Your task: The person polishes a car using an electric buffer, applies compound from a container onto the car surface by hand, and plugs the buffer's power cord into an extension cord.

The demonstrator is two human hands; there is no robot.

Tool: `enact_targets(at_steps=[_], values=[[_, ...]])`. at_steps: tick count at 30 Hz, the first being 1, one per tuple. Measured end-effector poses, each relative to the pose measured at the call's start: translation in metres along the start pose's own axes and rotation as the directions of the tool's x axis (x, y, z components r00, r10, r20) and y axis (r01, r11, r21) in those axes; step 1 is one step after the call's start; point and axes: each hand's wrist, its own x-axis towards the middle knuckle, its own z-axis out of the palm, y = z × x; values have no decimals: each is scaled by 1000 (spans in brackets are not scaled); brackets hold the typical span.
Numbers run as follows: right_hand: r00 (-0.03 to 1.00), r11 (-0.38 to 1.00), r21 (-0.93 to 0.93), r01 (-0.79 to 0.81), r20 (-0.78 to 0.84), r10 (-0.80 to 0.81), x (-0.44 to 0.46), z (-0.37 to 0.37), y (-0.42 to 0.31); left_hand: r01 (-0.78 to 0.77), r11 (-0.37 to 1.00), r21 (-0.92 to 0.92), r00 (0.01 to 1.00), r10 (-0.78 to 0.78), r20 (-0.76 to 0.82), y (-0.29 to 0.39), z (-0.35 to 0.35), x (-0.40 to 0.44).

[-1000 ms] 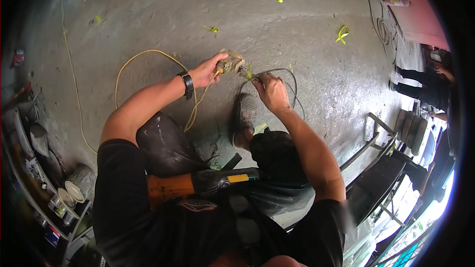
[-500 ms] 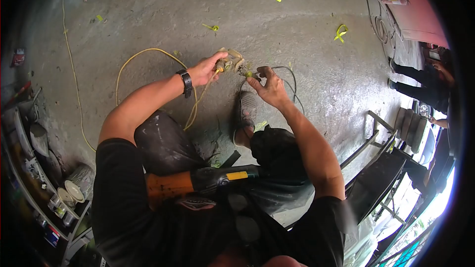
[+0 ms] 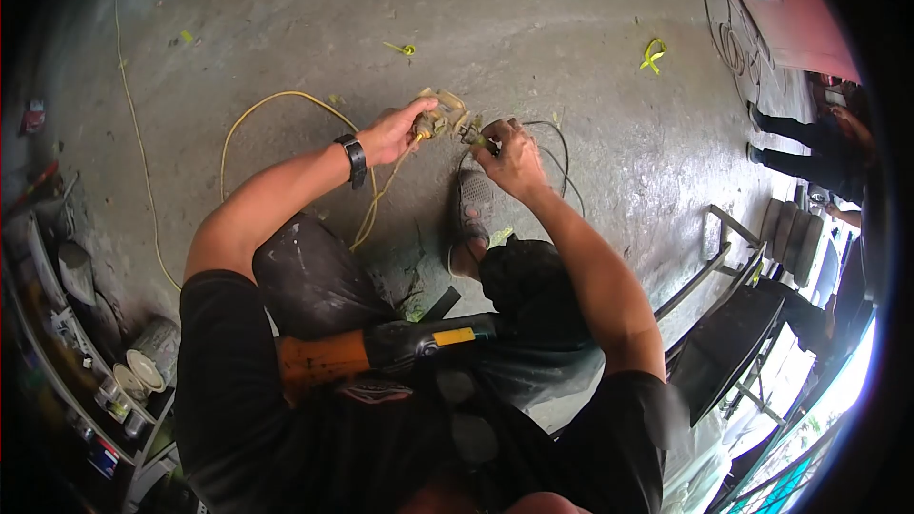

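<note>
My left hand [image 3: 393, 135], with a dark watch on its wrist, is closed around a worn, yellowish cord socket [image 3: 443, 114] with its cover flap standing out. A yellow extension cord [image 3: 371, 219] runs from the socket and loops over the floor. My right hand [image 3: 515, 160] pinches a plug [image 3: 473, 136] just right of the socket, its metal prongs toward it; a small gap seems to separate the two. The black cord [image 3: 567, 167] curves on the floor behind my right hand. An orange and black power tool [image 3: 371, 350] lies across my lap.
Yellow-green strips [image 3: 653, 55] lie scattered on the concrete floor [image 3: 571, 29]. Left are shelves with cans [image 3: 145, 371]. At right stand a metal frame [image 3: 700, 286] and stacked tires [image 3: 792, 238]. Another person's legs [image 3: 790, 148] show there, and a dark hose [image 3: 731, 48] lies coiled.
The fingers of my right hand have closed further around the plug, and its prongs have turned toward the socket. My left hand has stayed nearly still.
</note>
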Motion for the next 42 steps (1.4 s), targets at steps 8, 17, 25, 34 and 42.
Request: enact_targets(at_steps=[8,17,25,34,42], values=[[987,983,-114,147,-49,-153,0,4,-11,-42,998,55,991,48,-121,1,13,-9],[975,983,-64,173,-133,-180,4,12,-14,-61,998,-17,974,56,-219,-1,30,-16],[982,936,-352,26,-165,-89,-6,-5,-7,-4,1000,19,999,5,-40,-8,4,9],[690,941,142,309,647,-324,-158,-83,-123,33,995,97,966,-7,-257,-16,-26,73],[691,977,156,142,691,-211,-184,-47,-89,197,823,532,980,-142,-142,7,-5,97]])
